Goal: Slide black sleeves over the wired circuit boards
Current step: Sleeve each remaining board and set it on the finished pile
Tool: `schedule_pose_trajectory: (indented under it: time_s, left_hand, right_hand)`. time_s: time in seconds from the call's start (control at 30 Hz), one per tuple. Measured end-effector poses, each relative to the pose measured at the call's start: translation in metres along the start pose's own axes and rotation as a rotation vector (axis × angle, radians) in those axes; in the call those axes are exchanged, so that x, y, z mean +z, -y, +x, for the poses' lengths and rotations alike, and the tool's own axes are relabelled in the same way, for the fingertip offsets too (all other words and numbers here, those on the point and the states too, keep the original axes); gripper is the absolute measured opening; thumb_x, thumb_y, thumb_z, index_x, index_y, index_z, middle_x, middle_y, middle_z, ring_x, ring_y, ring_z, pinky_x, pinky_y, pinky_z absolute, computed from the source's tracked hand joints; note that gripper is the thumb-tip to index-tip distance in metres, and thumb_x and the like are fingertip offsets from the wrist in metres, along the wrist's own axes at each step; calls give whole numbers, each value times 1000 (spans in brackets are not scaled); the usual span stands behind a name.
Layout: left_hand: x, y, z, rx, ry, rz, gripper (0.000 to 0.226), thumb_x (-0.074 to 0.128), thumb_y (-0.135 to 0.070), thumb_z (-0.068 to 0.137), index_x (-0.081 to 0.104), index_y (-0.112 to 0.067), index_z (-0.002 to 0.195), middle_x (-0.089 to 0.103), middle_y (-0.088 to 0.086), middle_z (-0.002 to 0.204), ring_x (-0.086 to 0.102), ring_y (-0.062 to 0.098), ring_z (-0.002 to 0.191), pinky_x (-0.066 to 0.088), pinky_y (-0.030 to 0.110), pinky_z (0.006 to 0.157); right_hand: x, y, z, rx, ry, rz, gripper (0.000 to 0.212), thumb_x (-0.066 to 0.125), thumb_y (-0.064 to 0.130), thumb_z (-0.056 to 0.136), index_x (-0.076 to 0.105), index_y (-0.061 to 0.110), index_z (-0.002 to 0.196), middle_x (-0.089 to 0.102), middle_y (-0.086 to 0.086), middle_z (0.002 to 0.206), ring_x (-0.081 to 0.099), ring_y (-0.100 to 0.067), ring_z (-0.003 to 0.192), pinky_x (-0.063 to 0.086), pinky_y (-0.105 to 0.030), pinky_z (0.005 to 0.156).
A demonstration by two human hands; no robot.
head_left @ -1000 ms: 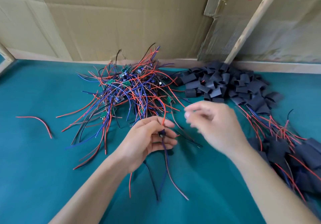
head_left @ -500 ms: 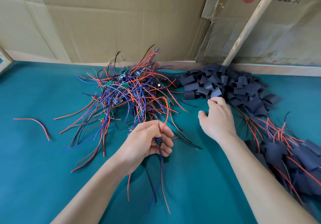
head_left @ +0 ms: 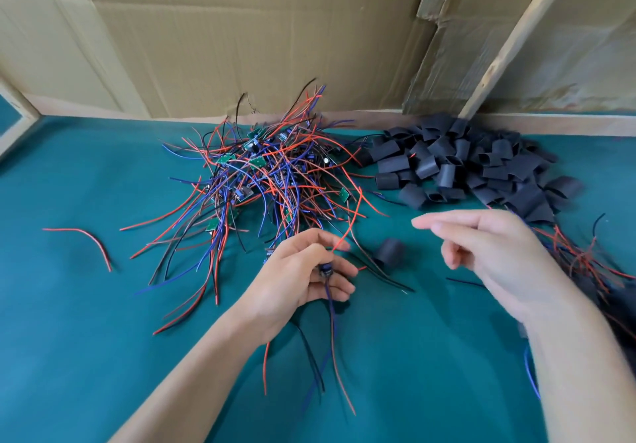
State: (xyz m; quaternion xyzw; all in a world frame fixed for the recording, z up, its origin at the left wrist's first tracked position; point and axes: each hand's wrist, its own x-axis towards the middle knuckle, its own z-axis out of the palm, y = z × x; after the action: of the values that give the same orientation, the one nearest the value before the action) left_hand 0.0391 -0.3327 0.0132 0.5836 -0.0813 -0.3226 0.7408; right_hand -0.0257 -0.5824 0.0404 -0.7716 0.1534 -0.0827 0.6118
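My left hand (head_left: 303, 275) grips a small wired circuit board (head_left: 325, 269) whose red, blue and black wires hang down towards me. A single black sleeve (head_left: 390, 252) lies on the green table just right of that hand. My right hand (head_left: 488, 253) hovers to the right of the sleeve, fingers loosely spread and holding nothing. Behind my hands lies a tangled heap of wired boards (head_left: 272, 174). A pile of black sleeves (head_left: 461, 164) sits at the back right.
The green table (head_left: 103, 339) ends at a cardboard wall (head_left: 241, 36) with a slanted wooden slat (head_left: 509, 40). A loose red wire (head_left: 86, 238) lies at the left. Sleeved boards with wires (head_left: 592, 257) lie at the right edge.
My right hand reached to the sleeve pile, then drew back towards me. One black sleeve now lies apart from the pile, beside my left hand. My left hand barely moved.
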Motion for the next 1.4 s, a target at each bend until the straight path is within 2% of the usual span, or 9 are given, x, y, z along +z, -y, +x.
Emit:
schedule_pose_trajectory:
  time_s: [0.17, 0.27, 0.37, 0.6, 0.73, 0.87, 1.03, 1.27, 1.4]
  left_hand:
    - [1, 4, 3, -23, -65, -32, 38, 58, -14, 80, 64, -12, 117, 75, 20, 104, 69, 27, 68, 58, 31, 62]
    - [-1, 5, 3, -29, -46, -10, 41, 57, -16, 77, 66, -7, 116, 75, 22, 103, 70, 27, 69, 59, 31, 64]
    - [-3, 5, 3, -16, -18, 18, 29, 53, -8, 88, 67, -2, 112, 74, 22, 98, 69, 27, 70, 59, 31, 66]
    - [-6, 6, 2, 15, 23, 61, 34, 39, 4, 95, 71, -2, 101, 71, 23, 93, 68, 28, 73, 59, 32, 68]
    - [-5, 8, 2, 18, 5, 78, 35, 34, 6, 100, 69, 0, 103, 73, 23, 100, 69, 28, 75, 59, 32, 69]
    - [-5, 9, 3, 26, 1, 80, 34, 37, 3, 102, 70, -3, 101, 74, 23, 102, 70, 28, 76, 60, 31, 71]
    - [-7, 12, 4, 58, 3, 64, 22, 49, -9, 105, 70, -5, 102, 72, 18, 91, 69, 26, 79, 59, 29, 71]
    - [-8, 12, 5, 71, 34, 12, 32, 65, -21, 88, 58, -1, 112, 72, 18, 88, 69, 27, 74, 59, 31, 69]
    - [-8, 11, 4, 68, 45, 33, 20, 62, -16, 93, 59, -5, 110, 71, 15, 87, 69, 26, 72, 58, 30, 67]
  right_hand:
    - [5, 1, -8, 58, 261, 127, 24, 73, 24, 78, 84, 12, 96, 65, -6, 67, 51, -12, 59, 42, -19, 60]
    - [19, -4, -6, -1, 98, -84, 16, 82, 14, 81, 82, 25, 92, 73, -2, 81, 53, -12, 62, 45, -24, 64]
    - [28, -7, -6, -40, 116, -443, 48, 91, 22, 68, 73, 42, 107, 66, 12, 106, 55, -7, 69, 44, -17, 69]
    - [37, -8, -8, -163, 78, -593, 32, 90, 20, 67, 75, 34, 91, 64, 13, 90, 62, -5, 74, 41, -8, 64]
    - [37, -9, -9, -145, 28, -460, 19, 89, 22, 71, 76, 35, 80, 68, 17, 63, 54, -5, 50, 41, -13, 54]
    - [44, -2, -11, -162, 120, -106, 14, 81, 26, 73, 79, 31, 86, 76, 7, 81, 63, -23, 67, 53, -36, 68]
    - [73, -4, -16, -196, 204, -66, 21, 82, 1, 77, 82, 21, 84, 77, -1, 90, 70, -33, 77, 59, -49, 79]
    - [61, -8, -15, -98, 363, 107, 17, 82, 0, 83, 85, 15, 90, 77, 0, 108, 72, -12, 109, 55, -22, 90]
    - [57, -9, -14, -82, 347, 182, 15, 81, 0, 83, 84, 12, 92, 80, -8, 95, 75, -19, 83, 58, -26, 79]
